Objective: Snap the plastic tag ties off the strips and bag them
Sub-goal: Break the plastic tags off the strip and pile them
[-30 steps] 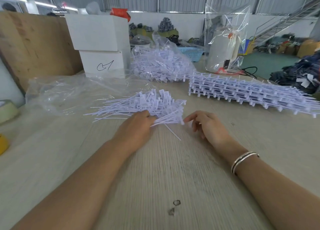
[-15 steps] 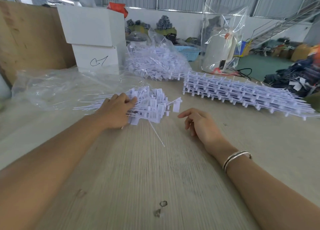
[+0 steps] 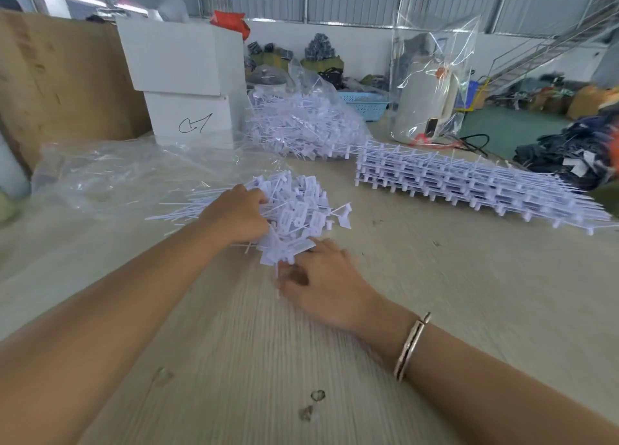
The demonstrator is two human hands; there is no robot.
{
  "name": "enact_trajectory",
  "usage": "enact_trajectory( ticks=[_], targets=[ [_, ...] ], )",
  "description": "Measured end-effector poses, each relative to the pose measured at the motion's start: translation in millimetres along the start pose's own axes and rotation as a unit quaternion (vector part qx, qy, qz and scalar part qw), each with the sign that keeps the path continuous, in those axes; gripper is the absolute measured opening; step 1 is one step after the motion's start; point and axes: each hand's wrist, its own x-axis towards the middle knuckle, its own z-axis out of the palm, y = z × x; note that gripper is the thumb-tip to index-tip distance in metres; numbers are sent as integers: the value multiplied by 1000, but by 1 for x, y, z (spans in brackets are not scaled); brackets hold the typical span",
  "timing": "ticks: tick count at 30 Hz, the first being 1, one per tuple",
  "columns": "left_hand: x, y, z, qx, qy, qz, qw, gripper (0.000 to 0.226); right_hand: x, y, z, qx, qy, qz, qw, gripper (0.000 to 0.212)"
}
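Since half a second ago the right hand (image 3: 326, 282) has slid from its spot apart from the pile of loose ties (image 3: 294, 210) to the pile's near edge, where its blurred fingertips now touch the lowest tags; the fingers look loosely curled, but whether they pinch a tie cannot be told. The left hand (image 3: 239, 215) stays on the left side of the pile, its fingers curled into the ties and gripping a bunch, the thin tails fanning out to the left of it. The pile sits on the wooden table (image 3: 435, 294). Right of the pile and beyond it lies the stack of unbroken strips (image 3: 469, 186). Behind the pile stands a filled bag of ties (image 3: 301, 126), and left of the pile an empty clear bag (image 3: 117, 173) lies flat. Two white boxes (image 3: 187, 86) are stacked behind that bag. A bracelet (image 3: 410, 347) circles the right wrist.
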Motion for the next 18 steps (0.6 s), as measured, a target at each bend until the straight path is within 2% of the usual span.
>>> enact_trajectory(
  ticks=[3,6,8,12,15,18],
  targets=[
    [3,-12,0,-11,11,-48,999,42,-4,5,-7,74,-72,32,994,29],
    [0,-18,4,43,6,-79,996,47,-7,8,-13,12,-100,-16,995,37],
    [-4,-11,5,81,7,-71,994,47,-6,-2,-9,-37,-110,-46,992,42],
    [-9,1,0,136,16,-24,990,49,17,-29,10,-54,-116,-60,990,46],
    [-13,2,-5,140,-36,64,987,56,38,-38,19,-92,-118,-81,985,45],
    [-18,0,-15,111,-82,120,983,61,42,-32,14,-33,-101,-141,984,37]
  ],
)
